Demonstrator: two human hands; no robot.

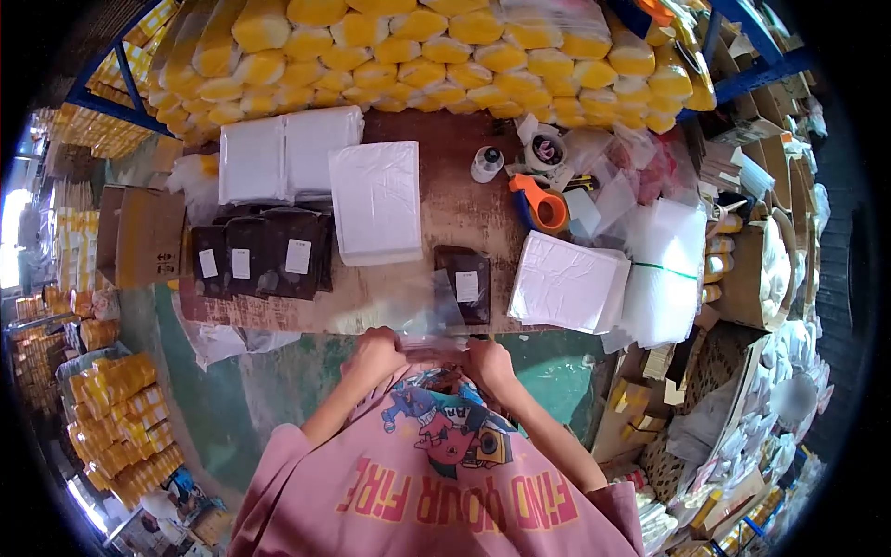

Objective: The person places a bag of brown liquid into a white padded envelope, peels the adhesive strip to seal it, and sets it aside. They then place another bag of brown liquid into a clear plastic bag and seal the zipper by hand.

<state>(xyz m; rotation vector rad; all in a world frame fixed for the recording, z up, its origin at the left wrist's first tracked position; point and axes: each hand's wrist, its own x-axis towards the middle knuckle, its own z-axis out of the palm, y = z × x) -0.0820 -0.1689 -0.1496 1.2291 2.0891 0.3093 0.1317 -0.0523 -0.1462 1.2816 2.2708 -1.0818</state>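
My left hand (374, 354) and my right hand (486, 359) are close together at the near edge of the wooden table (445, 213), both gripping the lower end of a clear plastic bag (422, 311) that lies on the tabletop in front of me. Just beyond the bag rests a dark brown packet (467, 281) with a white label. To its left lies a row of similar dark packets (264, 255) with white labels. A stack of white sheets (376, 200) sits behind the bag.
More white stacks (278, 153) lie at the back left, another white stack (566, 283) and clear bags (664, 269) at the right. An orange tape dispenser (541, 204) and small bottle (486, 163) stand behind. Yellow packages (418, 56) fill the shelf; cardboard boxes (148, 237) flank the table.
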